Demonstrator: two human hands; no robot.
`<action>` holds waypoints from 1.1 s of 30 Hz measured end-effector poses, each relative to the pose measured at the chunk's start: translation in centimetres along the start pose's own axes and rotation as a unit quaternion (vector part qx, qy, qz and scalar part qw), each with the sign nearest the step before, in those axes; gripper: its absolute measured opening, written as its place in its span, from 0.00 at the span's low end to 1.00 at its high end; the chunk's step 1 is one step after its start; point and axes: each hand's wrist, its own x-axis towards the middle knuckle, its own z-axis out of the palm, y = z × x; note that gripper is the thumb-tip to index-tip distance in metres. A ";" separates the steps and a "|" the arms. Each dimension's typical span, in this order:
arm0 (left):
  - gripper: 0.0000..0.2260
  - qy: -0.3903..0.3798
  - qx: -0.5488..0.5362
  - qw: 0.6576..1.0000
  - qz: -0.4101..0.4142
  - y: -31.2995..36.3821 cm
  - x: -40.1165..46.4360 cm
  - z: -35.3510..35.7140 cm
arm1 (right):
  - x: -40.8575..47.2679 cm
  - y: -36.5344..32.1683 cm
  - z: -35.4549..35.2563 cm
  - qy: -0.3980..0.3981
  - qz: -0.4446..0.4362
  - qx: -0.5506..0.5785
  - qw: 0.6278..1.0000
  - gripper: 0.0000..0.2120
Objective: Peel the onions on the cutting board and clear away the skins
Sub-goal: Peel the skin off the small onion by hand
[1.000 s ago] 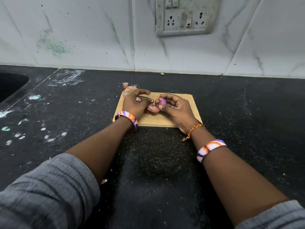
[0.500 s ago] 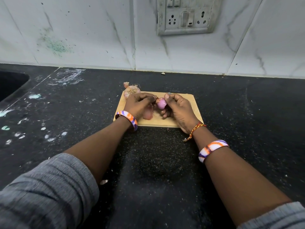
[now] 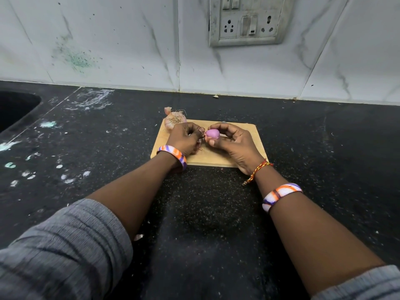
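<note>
A small wooden cutting board lies on the black counter. My right hand holds a small peeled purple onion between thumb and fingers above the board. My left hand has its fingers curled and pinches at the onion's left end, where a bit of skin shows. An unpeeled onion with dry roots sits at the board's far left corner, just behind my left hand. A pink piece of skin under my left hand is mostly hidden.
A dark sink opens at the far left of the counter. White and green smears mark the counter's left side. A scrap of skin lies near my left forearm. A tiled wall with a socket panel stands behind.
The peeled onion has risen slightly off the board in my right hand. My left hand has shifted from the loose skin to pinch at the onion's end.
</note>
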 end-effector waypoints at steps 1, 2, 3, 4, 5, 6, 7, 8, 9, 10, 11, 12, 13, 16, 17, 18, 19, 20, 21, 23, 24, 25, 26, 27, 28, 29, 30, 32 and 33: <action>0.12 0.001 0.001 1.000 -0.003 0.0 0.0 0.0 | 0.0 0.0 0.0 -0.004 0.001 0.006 1.000 0.16; 0.12 0.005 0.001 1.000 -0.008 0.0 0.1 0.1 | -0.1 -0.1 -0.1 -0.006 0.000 0.009 1.000 0.16; 0.12 0.011 -0.003 1.000 -0.014 0.0 0.2 0.1 | -0.1 -0.1 -0.1 -0.006 -0.003 0.008 1.000 0.16; 0.13 0.020 -0.019 0.999 -0.024 -0.1 0.4 0.0 | -0.2 -0.1 -0.2 -0.002 -0.007 0.009 1.000 0.17; 0.13 0.030 -0.053 0.997 -0.038 -0.2 0.5 -0.1 | -0.2 -0.1 -0.2 0.003 -0.009 0.014 1.000 0.17; 0.13 0.038 -0.096 0.993 -0.054 -0.2 0.6 -0.2 | -0.3 -0.1 -0.3 0.007 -0.009 0.024 1.000 0.18; 0.13 0.043 -0.130 0.989 -0.062 -0.4 0.7 -0.4 | -0.3 -0.1 -0.3 0.008 -0.007 0.035 0.999 0.18; 0.12 0.045 -0.148 0.986 -0.062 -0.6 0.8 -0.5 | -0.3 -0.1 -0.3 0.007 -0.002 0.044 0.999 0.17; 0.11 0.046 -0.145 0.987 -0.056 -0.7 0.8 -0.6 | -0.3 0.0 -0.3 0.005 0.004 0.053 0.999 0.17; 0.09 0.044 -0.126 0.990 -0.046 -0.7 0.8 -0.7 | -0.2 0.0 -0.3 0.004 0.012 0.061 0.998 0.17; 0.08 0.042 -0.108 0.993 -0.035 -0.7 0.7 -0.8 | 0.0 0.1 -0.4 0.008 0.018 0.062 0.998 0.16; 0.08 0.037 -0.106 0.993 -0.028 -0.7 0.5 -0.8 | 0.1 0.1 -0.4 0.016 0.023 0.057 0.998 0.16; 0.08 0.031 -0.117 0.992 -0.024 -0.6 0.4 -0.8 | 0.2 0.1 -0.4 0.024 0.027 0.054 0.998 0.16; 0.08 0.019 -0.117 0.993 -0.008 -0.5 0.1 -0.8 | 0.3 0.2 -0.3 0.033 0.043 0.070 0.996 0.15; 0.07 0.016 -0.101 0.995 0.003 -0.4 0.0 -0.7 | 0.3 0.2 -0.2 0.034 0.042 0.070 0.996 0.14; 0.06 0.014 -0.085 0.996 0.014 -0.4 0.0 -0.7 | 0.3 0.1 -0.1 0.035 0.039 0.070 0.996 0.14; 0.05 0.014 -0.068 0.997 0.022 -0.2 -0.2 -0.7 | 0.2 0.1 0.0 0.035 0.037 0.072 0.996 0.13; 0.04 0.013 -0.054 0.998 0.027 -0.1 -0.3 -0.7 | 0.2 0.0 0.0 0.036 0.035 0.077 0.996 0.13; 0.04 0.011 -0.044 0.999 0.030 -0.1 -0.4 -0.7 | 0.2 0.0 0.1 0.036 0.034 0.084 0.995 0.12; 0.04 0.007 -0.030 0.999 0.041 -0.1 -0.5 -0.6 | 0.1 -0.1 0.2 0.036 0.034 0.091 0.995 0.12; 0.04 0.009 -0.026 0.999 0.046 -0.2 -0.5 -0.5 | 0.1 -0.1 0.2 0.037 0.033 0.089 0.995 0.12; 0.04 0.012 -0.024 0.998 0.051 -0.2 -0.5 -0.5 | 0.1 -0.1 0.3 0.038 0.032 0.086 0.995 0.11; 0.04 0.018 -0.024 0.998 0.054 -0.2 -0.5 -0.5 | 0.1 -0.1 0.3 0.039 0.030 0.082 0.995 0.11; 0.03 0.024 -0.023 0.998 0.054 -0.3 -0.4 -0.6 | 0.1 -0.1 0.4 0.041 0.029 0.079 0.996 0.11; 0.03 0.028 -0.021 0.998 0.055 -0.3 -0.4 -0.5 | 0.1 -0.1 0.4 0.042 0.027 0.074 0.996 0.10; 0.03 0.031 -0.018 0.998 0.057 -0.3 -0.4 -0.5 | 0.1 -0.1 0.4 0.043 0.026 0.071 0.996 0.09; 0.03 0.032 -0.014 0.998 0.060 -0.5 -0.4 -0.5 | 0.1 0.0 0.4 0.044 0.026 0.069 0.996 0.09; 0.05 0.032 -0.006 0.997 0.074 -0.7 -0.1 -0.4 | 0.2 0.1 0.4 0.044 0.026 0.064 0.997 0.07; 0.06 0.025 0.003 0.996 0.084 -0.8 0.1 -0.4 | 0.2 0.1 0.4 0.045 0.027 0.059 0.997 0.06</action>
